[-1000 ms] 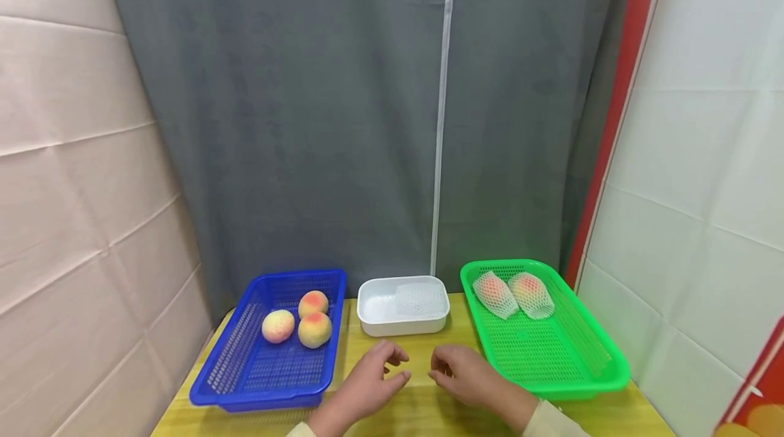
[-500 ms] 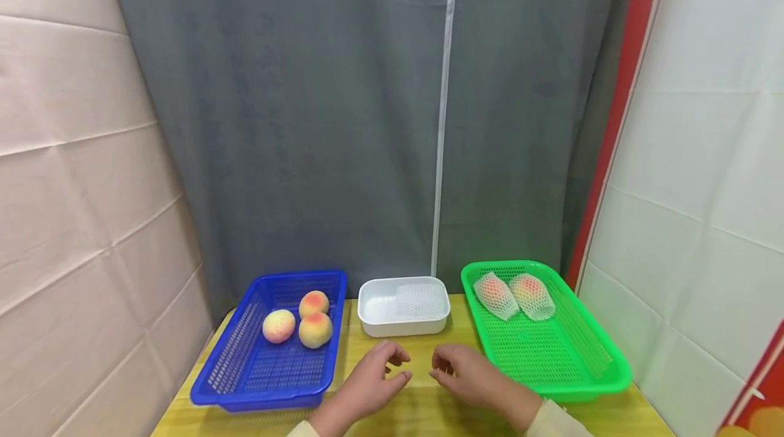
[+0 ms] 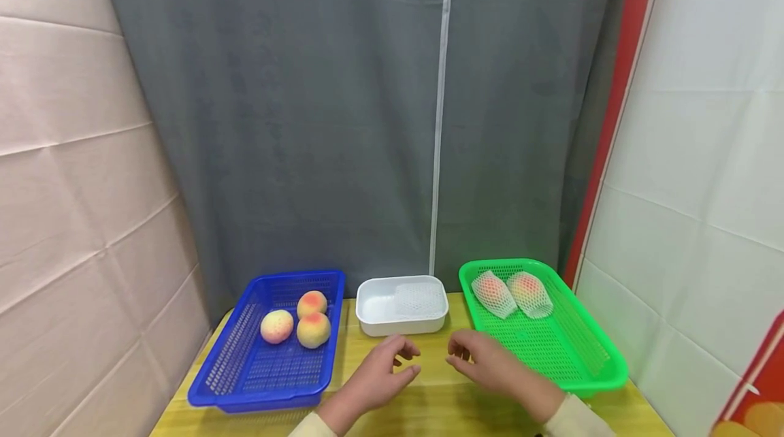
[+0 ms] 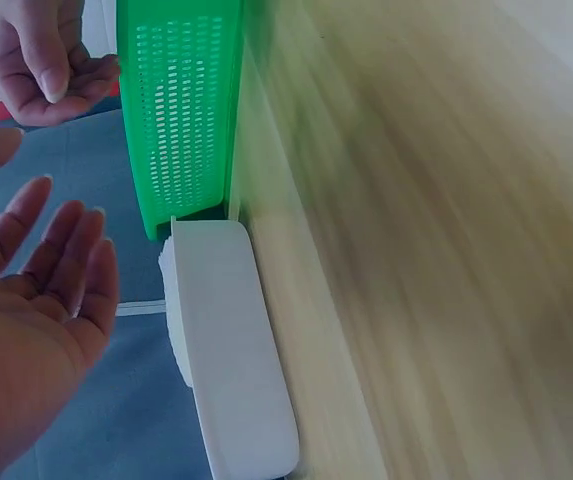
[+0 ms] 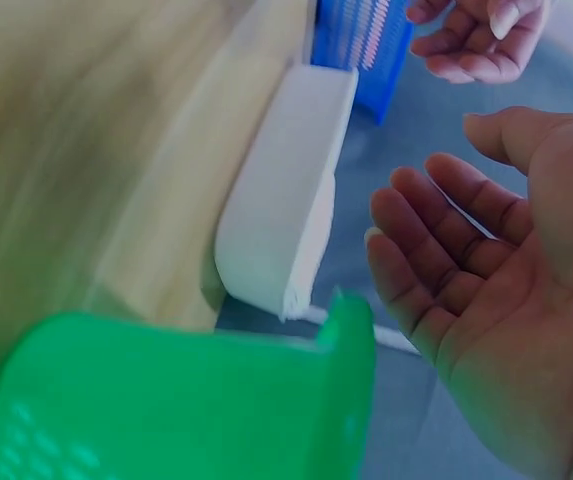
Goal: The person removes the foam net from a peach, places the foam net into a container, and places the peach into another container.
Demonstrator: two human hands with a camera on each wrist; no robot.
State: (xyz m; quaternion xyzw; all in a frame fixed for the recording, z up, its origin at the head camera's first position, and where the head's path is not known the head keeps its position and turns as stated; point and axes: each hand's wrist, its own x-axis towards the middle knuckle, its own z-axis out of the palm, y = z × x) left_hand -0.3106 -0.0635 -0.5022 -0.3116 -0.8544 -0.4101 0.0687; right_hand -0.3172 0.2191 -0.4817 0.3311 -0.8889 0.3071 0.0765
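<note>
My left hand [image 3: 380,374] hovers over the table in front of the white tray [image 3: 401,327], fingers loosely bent and holding nothing. Facing it, my right hand [image 3: 486,362] is also free of any object, its fingers relaxed, near the green basket's [image 3: 597,335] left rim. Both palms look bare in the wrist views. White foam netting [image 3: 419,301] lies in the tray's right half. Inside the blue basket [image 3: 257,382] are a pale peach [image 3: 277,327] and two redder ones, a rear peach [image 3: 312,303] and a front peach [image 3: 314,331].
Two net-wrapped peaches, a left one [image 3: 494,294] and a right one [image 3: 530,295], lie at the back of the green basket. A grey curtain [image 3: 318,117] hangs behind the wooden table [image 3: 422,416]. Pale cloth walls flank both sides.
Both hands have shifted slightly to the right, the right hand also rising a little toward the green basket. The peaches, baskets and tray stay in place.
</note>
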